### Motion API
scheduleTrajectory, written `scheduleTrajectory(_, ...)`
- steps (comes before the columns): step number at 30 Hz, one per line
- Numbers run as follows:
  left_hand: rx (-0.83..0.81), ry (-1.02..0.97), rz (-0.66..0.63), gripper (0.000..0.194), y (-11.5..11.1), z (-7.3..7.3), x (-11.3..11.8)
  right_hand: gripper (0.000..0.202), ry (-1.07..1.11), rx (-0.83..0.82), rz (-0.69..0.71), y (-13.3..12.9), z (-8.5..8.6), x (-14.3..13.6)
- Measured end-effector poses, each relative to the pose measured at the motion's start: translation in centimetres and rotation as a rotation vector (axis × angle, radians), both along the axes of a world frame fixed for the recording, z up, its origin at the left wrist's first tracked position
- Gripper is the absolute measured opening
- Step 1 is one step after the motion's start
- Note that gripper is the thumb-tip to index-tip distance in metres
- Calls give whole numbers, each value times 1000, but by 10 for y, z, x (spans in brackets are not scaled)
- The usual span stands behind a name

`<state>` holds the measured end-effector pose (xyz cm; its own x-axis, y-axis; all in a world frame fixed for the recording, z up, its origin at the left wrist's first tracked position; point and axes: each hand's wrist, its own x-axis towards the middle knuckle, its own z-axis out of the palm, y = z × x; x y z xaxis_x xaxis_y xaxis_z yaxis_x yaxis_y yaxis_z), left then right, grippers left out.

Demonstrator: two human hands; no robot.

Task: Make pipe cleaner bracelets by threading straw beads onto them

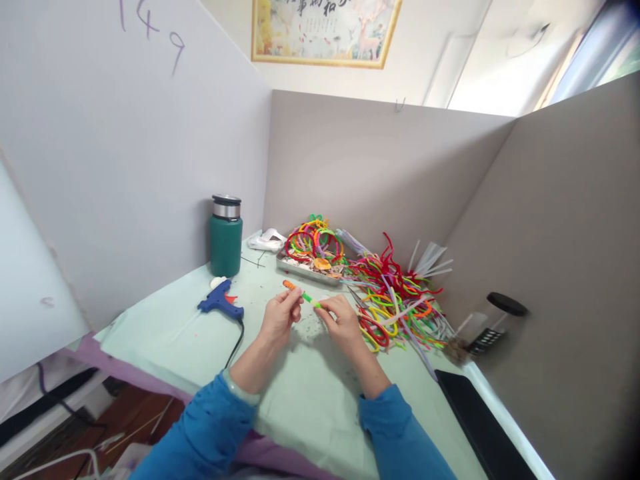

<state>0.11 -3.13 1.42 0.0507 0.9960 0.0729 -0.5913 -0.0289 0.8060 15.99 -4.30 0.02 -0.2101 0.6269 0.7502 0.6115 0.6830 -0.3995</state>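
Pale green cloth lies beneath a slim orange-and-green stick; fingers of the left hand clamp it near its orange end; those of the right hand pinch its lime end. Left of the stick lies a blue plastic glue gun; right, red-handled metal scissors.

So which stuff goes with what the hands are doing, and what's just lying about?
Probably belongs:
- orange-and-green piece, in left hand and right hand
- fuzzy stems
- scissors
- blue glue gun, maybe

Probably just lying about:
- green bottle
- black-lidded container
- flat black thing
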Motion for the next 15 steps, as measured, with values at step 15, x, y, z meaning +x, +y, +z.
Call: scheduleTrajectory(15,60,61,11,42,1,-3,1,21,153,-281,50,-5,0,-5)
